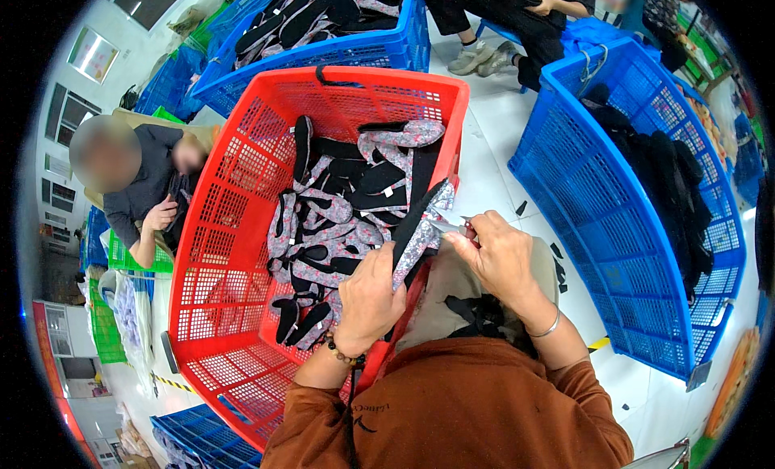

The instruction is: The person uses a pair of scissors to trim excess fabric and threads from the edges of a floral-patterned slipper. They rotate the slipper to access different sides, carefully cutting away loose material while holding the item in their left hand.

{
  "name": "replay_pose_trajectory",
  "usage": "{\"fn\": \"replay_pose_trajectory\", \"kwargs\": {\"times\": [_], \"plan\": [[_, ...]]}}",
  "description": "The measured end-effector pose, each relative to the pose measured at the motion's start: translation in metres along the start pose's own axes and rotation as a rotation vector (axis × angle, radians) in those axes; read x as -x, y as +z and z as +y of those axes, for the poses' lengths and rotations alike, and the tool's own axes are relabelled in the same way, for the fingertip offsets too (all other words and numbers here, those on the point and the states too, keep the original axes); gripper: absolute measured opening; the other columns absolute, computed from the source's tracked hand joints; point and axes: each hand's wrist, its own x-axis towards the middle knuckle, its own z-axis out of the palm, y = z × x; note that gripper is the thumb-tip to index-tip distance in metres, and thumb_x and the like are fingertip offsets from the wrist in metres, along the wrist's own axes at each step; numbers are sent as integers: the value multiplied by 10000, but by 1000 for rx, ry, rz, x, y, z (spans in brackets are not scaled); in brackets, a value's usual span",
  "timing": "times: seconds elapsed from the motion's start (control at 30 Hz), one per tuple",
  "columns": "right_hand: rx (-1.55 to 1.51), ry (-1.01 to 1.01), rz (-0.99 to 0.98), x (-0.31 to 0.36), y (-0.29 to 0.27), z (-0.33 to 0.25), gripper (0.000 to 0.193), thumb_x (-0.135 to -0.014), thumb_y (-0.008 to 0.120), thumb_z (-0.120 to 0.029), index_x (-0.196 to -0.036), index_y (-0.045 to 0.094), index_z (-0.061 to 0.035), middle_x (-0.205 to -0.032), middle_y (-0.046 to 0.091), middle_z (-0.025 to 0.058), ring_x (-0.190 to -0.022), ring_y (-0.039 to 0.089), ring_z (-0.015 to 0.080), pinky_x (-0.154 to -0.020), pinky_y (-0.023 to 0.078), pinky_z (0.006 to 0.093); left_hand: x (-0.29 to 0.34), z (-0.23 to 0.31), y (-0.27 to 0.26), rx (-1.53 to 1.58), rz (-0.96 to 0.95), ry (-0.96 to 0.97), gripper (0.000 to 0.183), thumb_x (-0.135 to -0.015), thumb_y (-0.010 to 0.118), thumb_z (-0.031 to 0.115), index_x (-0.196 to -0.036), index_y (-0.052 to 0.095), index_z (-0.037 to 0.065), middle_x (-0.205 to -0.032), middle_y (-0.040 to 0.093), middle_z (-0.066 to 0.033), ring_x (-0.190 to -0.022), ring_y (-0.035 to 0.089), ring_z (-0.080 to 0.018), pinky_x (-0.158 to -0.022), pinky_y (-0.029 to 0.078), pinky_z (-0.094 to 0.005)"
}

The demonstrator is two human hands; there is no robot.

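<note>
My left hand [370,299] is closed around the near end of a cloth slipper [413,244] with a black sole and grey-pink floral fabric. The slipper is held tilted over the near right side of a red crate [211,267]. My right hand [494,251] pinches small metal snips [449,222], whose pointed blades are against the slipper's floral side. Inside the red crate lies a loose heap of similar floral and black slippers [323,227]. The snips' handles are mostly hidden by my fingers.
At right stands a blue crate [622,203] with black pieces [674,194]. Another blue crate [315,64] behind holds more slippers. A co-worker [149,178] sits at left, and another person [517,17] sits beyond. Black scraps [559,267] lie on the floor.
</note>
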Motion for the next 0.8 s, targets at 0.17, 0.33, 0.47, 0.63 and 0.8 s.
{"fn": "replay_pose_trajectory", "kwargs": {"times": [0.17, 0.33, 0.47, 0.63, 0.8], "plan": [[-47, -39, 21, -18, 15, -12, 392, -777, 651, -415, -670, 544, -53, -640, 536, 92, -532, 562, 267, -455, 421, 355, -2, -10, -4, -3, -13, -27, 496, -671, 628, 35, -1144, 479, 4, -906, 565, -169, -795, 573, -362, -641, 465, -407], [-112, 11, 58, -32, 35, -8, 355, -808, 629, -367, -692, 546, -42, -657, 547, 121, -567, 559, 301, -489, 422, 376, 0, -22, -8, 1, -9, -71, 494, -682, 634, 40, -1150, 477, 14, -898, 566, -167, -790, 574, -360, -642, 463, -411], [-252, 220, 66, -39, 46, 13, 326, -843, 597, -313, -718, 550, -16, -673, 547, 148, -613, 553, 345, -542, 423, 398, -7, -32, -14, 45, -60, -124, 492, -691, 658, 71, -1151, 493, 14, -934, 581, -180, -835, 584, -363, -678, 477, -393], [-345, 344, -21, -8, 44, 48, 287, -853, 576, -269, -809, 593, 14, -733, 577, 169, -637, 570, 339, -581, 440, 379, -34, -110, -10, 883, -335, -427, 505, -665, 741, 144, -1120, 552, 30, -922, 647, -56, -784, 617, -179, -696, 481, -289], [-349, 385, -121, -3, 41, 55, 276, -849, 574, -254, -823, 601, 19, -747, 586, 170, -637, 578, 322, -584, 445, 364, -216, -222, -41, 1116, -206, -380, 288, -775, 575, 257, -965, 631, 48, -868, 640, -80, -791, 602, -200, -736, 481, -319]]}}
